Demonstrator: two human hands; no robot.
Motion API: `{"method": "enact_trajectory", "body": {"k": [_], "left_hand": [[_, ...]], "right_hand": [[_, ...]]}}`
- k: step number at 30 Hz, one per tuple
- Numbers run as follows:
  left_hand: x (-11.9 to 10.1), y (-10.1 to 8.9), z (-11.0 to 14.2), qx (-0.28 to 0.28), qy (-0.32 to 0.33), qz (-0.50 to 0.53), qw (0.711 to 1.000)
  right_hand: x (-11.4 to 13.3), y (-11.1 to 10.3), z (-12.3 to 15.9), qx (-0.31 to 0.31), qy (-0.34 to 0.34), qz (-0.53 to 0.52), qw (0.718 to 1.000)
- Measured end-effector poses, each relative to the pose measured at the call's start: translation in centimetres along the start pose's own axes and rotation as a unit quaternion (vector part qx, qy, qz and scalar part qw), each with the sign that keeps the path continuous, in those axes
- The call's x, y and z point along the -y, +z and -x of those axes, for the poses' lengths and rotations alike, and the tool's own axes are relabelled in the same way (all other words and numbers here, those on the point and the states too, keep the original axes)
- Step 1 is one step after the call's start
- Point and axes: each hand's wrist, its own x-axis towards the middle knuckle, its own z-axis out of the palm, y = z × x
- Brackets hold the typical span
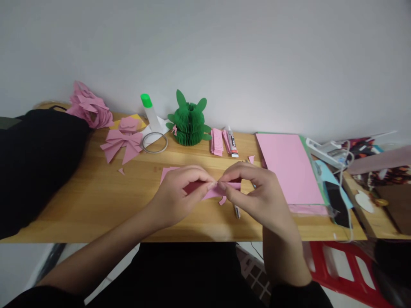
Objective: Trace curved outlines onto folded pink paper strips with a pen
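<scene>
My left hand (181,192) and my right hand (257,188) meet over the middle of the table, thumbs and forefingers pinched tip to tip. Between the fingertips is pink paper (211,193), part of which shows under and behind both hands; the pinched edge itself is mostly covered. A small curved pink scrap (222,200) lies just below the fingertips. Close to my right hand, a pen-like tool (236,211) rests on the wood, partly hidden by the hand.
Behind my hands stands a green honeycomb-paper figure (189,124). Left of it are a tape ring (154,142), a green-capped glue bottle (150,112) and a pink paper bow (122,144). Pink sheets (290,167) lie right, near a glue tube (232,143). A black bag (41,167) covers the left end.
</scene>
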Motion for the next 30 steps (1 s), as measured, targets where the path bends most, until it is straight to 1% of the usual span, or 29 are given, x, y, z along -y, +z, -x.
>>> {"method": "enact_trajectory", "body": {"k": [3,6,9,12,14,15,19,21,25,30], "left_hand": [[0.1,-0.2,0.0,0.012,0.013,-0.013,1.0],[0.3,-0.4,0.1,0.006,0.022,-0.02,1.0],[0.6,-0.5,0.1,0.003,0.028,-0.028,0.999],[0.9,-0.5,0.0,-0.009,0.038,-0.031,0.999],[0.9,-0.4,0.0,-0.021,0.051,-0.029,0.998],[0.9,-0.4,0.0,-0.023,0.06,-0.028,0.998],[0.6,-0.1,-0.1,-0.022,0.071,-0.016,0.997],[0.5,0.0,-0.2,-0.016,0.067,-0.018,0.997],[0.5,0.2,-0.2,0.006,0.074,-0.028,0.997],[0.4,0.3,-0.2,0.007,0.075,-0.018,0.997]], "right_hand": [[0.2,-0.5,-0.2,0.018,-0.007,0.002,1.0],[0.0,-1.4,-0.3,0.017,-0.01,0.007,1.0],[-0.4,-2.5,-0.2,0.008,-0.018,0.013,1.0],[-0.7,-3.1,0.0,-0.022,-0.028,0.014,0.999],[-0.6,-2.9,0.0,-0.037,-0.023,0.004,0.999],[-0.6,-2.5,-0.1,-0.032,-0.019,0.0,0.999],[-0.5,-1.2,-0.3,0.029,-0.005,0.023,0.999],[-0.5,-0.9,-0.4,0.04,-0.011,0.043,0.998],[-0.4,-1.1,-0.4,0.054,-0.031,0.059,0.996],[-0.1,-1.6,-0.3,0.062,-0.036,0.057,0.996]]}}
